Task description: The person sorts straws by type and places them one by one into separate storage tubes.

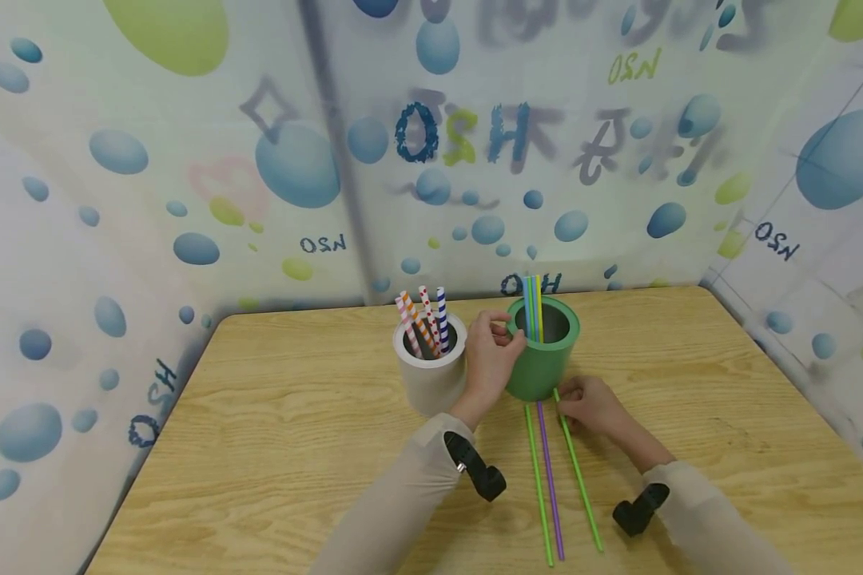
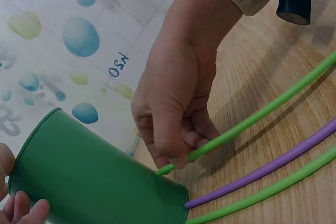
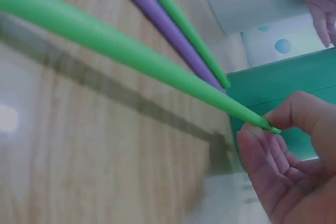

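Note:
A green cup (image 1: 539, 371) stands upright, with blue, green and yellow straws (image 1: 532, 310) in it. At its rim's left side is my left hand (image 1: 491, 355), fingers loosely bent and fingertips against the cup (image 2: 79, 171). My right hand (image 1: 595, 409) pinches the upper end of a green straw (image 1: 578, 471) between thumb and fingers, close to the cup's base; the pinch shows in the right wrist view, where the straw (image 3: 184, 81) slants across. Left of that straw, a purple straw (image 1: 550, 479) and another green straw (image 1: 538, 487) lie on the table.
Left of the green cup stands a white cup (image 1: 435, 385) holding several striped straws (image 1: 424, 323). The wooden table (image 1: 273, 447) ends at the back against a patterned cloth (image 1: 431, 231), which also rises on both sides.

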`<action>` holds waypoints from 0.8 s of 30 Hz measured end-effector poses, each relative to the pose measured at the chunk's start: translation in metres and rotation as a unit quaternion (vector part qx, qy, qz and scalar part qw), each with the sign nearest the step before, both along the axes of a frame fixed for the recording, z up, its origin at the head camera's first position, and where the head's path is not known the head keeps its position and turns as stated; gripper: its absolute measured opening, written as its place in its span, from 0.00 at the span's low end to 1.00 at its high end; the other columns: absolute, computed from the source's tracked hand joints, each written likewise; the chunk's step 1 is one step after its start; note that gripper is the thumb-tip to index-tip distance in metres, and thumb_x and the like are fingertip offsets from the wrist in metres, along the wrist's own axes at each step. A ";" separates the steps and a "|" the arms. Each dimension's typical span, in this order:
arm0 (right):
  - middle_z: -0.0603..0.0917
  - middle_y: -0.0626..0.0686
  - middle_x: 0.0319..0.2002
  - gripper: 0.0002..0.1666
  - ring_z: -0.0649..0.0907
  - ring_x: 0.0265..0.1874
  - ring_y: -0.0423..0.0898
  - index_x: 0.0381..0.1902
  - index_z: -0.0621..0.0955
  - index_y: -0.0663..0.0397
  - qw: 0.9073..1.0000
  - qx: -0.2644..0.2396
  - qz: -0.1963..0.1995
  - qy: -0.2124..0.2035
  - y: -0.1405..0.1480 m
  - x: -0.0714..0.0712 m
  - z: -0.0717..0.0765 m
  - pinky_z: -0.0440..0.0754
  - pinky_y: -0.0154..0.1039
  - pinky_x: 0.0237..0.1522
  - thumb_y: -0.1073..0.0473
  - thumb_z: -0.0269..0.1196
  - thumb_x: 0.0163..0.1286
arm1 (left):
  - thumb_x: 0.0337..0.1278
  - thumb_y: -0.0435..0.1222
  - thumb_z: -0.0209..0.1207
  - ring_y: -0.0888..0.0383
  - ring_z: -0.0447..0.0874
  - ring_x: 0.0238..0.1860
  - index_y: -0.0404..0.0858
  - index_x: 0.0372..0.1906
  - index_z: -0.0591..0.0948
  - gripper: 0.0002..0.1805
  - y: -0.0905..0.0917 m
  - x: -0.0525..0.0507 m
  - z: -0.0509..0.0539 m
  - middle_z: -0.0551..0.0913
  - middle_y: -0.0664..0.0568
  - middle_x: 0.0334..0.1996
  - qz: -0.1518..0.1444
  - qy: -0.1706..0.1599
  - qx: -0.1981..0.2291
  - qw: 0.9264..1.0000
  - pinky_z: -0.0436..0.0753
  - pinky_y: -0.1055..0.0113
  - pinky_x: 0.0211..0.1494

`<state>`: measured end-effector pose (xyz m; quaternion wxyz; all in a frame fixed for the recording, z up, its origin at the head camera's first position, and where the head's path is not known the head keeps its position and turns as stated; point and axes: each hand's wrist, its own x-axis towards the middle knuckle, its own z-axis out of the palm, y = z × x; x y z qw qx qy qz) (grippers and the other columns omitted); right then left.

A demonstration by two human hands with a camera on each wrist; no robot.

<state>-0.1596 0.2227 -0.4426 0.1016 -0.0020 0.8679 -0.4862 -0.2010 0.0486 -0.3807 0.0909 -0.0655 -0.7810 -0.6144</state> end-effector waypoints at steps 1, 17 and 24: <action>0.78 0.54 0.20 0.20 0.78 0.18 0.45 0.43 0.72 0.79 1.000 -0.003 -0.001 0.004 0.000 0.000 0.002 0.78 0.38 0.22 0.70 0.58 0.53 | 0.49 0.32 0.62 0.60 0.73 0.31 0.36 0.42 0.76 0.13 0.000 0.000 0.000 0.73 0.48 0.31 -0.001 -0.001 0.001 1.000 0.75 0.71 0.35; 0.77 0.56 0.25 0.20 0.80 0.22 0.48 0.47 0.70 0.80 0.999 -0.016 -0.012 0.040 0.006 0.002 0.028 0.81 0.42 0.26 0.70 0.56 0.58 | 0.49 0.31 0.62 0.60 0.74 0.30 0.35 0.41 0.76 0.12 0.000 0.000 -0.001 0.73 0.48 0.31 -0.002 0.009 0.000 1.000 0.75 0.73 0.34; 0.79 0.58 0.26 0.18 0.81 0.22 0.48 0.46 0.71 0.77 0.998 -0.009 -0.026 0.065 0.010 -0.001 0.037 0.81 0.41 0.26 0.70 0.56 0.58 | 0.48 0.31 0.62 0.59 0.74 0.30 0.35 0.40 0.76 0.13 0.000 0.000 -0.001 0.73 0.47 0.31 0.000 0.011 0.000 1.000 0.75 0.72 0.34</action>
